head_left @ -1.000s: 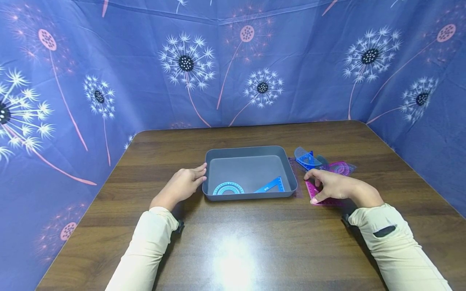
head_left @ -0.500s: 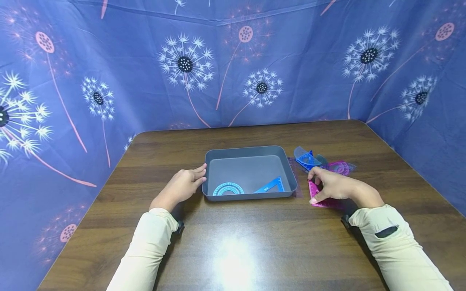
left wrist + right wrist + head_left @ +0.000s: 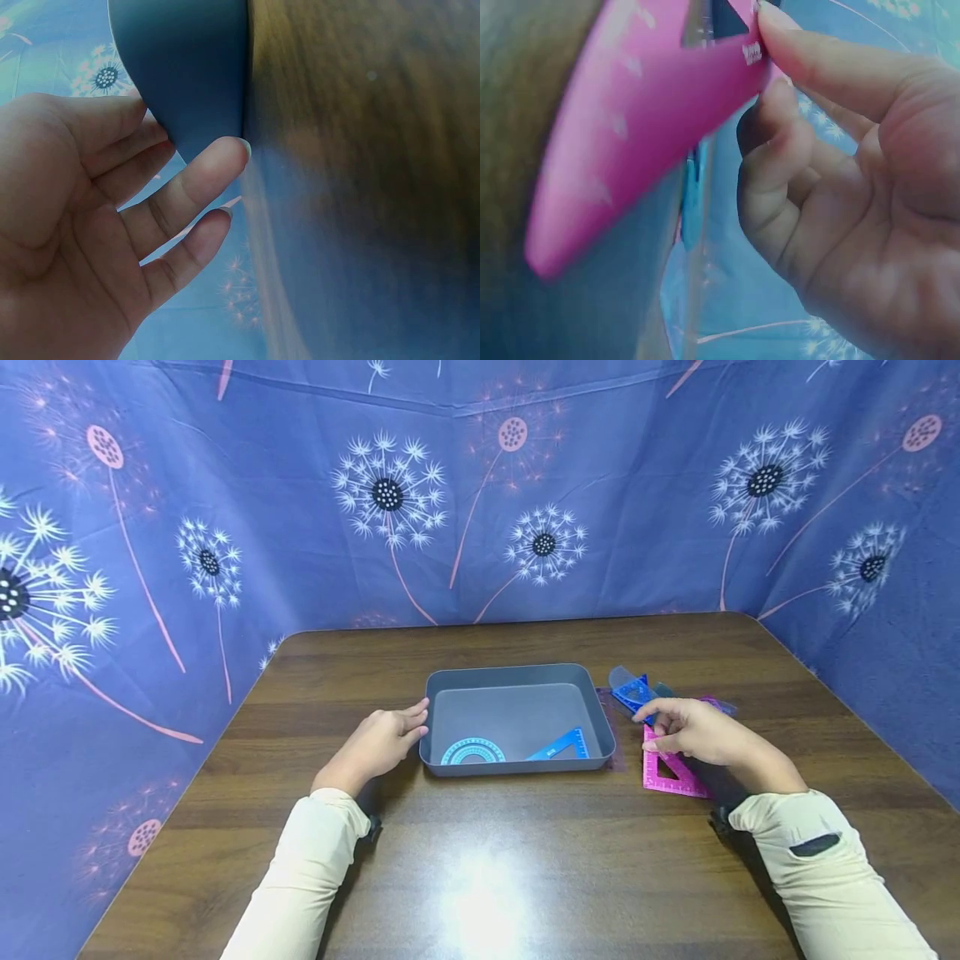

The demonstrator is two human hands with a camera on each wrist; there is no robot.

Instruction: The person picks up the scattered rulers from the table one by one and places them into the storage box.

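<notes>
My left hand (image 3: 378, 739) touches the left wall of a dark grey rectangular tray (image 3: 517, 706) with its fingertips, the fingers loosely extended. Inside the tray, along its near side, lie a light blue protractor (image 3: 474, 742) and a blue set square (image 3: 576, 742). To the right of the tray, my right hand (image 3: 701, 731) pinches a pink set square (image 3: 678, 785) near its upper corner. In the right wrist view the thumb and a finger hold the pink set square (image 3: 630, 127), which hangs tilted off the tabletop.
Just beyond the right hand, a loose pile holds a blue triangle (image 3: 632, 691), a clear bluish piece (image 3: 618, 676) and partly hidden pink pieces. A dark purplish transparent piece (image 3: 617, 752) lies by the tray's right wall. The wooden table (image 3: 360, 877) meets a floral cloth (image 3: 637, 527) behind.
The pink set square, flat on the table earlier, is now lifted and tilted up in my right hand, which has moved slightly right and up. The left hand and tray keep their places.
</notes>
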